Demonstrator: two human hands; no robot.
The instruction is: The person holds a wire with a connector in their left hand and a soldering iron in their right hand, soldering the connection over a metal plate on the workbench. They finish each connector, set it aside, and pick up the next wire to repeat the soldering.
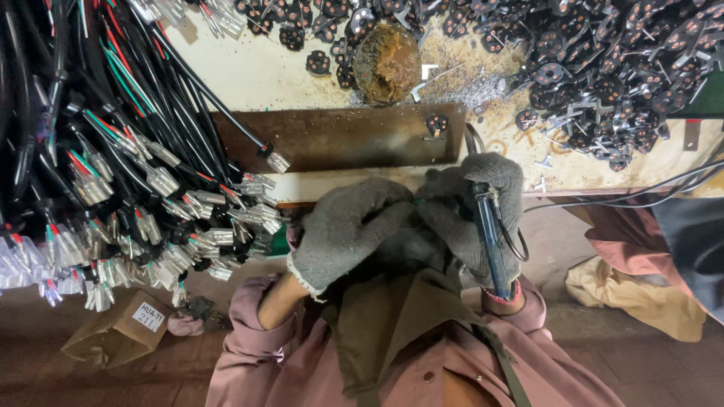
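Observation:
Both my hands wear grey knit gloves and meet close to my chest, below the bench edge. My right hand (483, 207) grips a blue-handled soldering iron (490, 237), handle pointing down toward my wrist, its cord looping to the right. My left hand (351, 230) is closed, pinching something thin and green where it touches the right glove; what it is cannot be made out. A dark wooden strip (339, 136) on the bench carries one small round black part (436, 123).
A thick bundle of black cables with metal terminals (151, 188) hangs at the left. A heap of round black parts (603, 68) covers the bench's back right. A rusty round pad (387, 62), metal filings, a small cardboard box (121, 328) and cloth (633, 294) lie around.

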